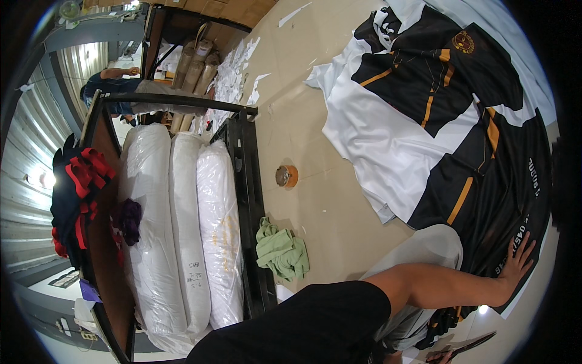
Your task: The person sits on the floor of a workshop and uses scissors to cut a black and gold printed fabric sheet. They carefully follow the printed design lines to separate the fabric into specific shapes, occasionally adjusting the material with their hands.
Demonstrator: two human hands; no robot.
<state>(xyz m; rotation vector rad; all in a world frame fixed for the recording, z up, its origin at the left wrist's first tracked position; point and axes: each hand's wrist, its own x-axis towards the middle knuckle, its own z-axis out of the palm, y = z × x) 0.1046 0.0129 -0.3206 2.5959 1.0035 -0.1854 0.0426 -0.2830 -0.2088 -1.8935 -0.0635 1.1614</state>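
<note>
"What is the left hand [516, 265] doing?"

"It lies flat and unclenched, fingers spread, palm down on black, white and orange fabric [433, 118]. The fabric is under that hand and spreads beyond its fingertips across the tiled floor [297, 115]."

"And the right hand [442, 357]?"

"Partly cut off, nearer the body than the left, gripping the handle end of dark scissors [476, 343]."

"Farther away?"

"Well left of the left hand, a crumpled green cloth [282, 250] lies beside a black rack [247, 164] holding plastic-wrapped white rolls [188, 233]."
</note>
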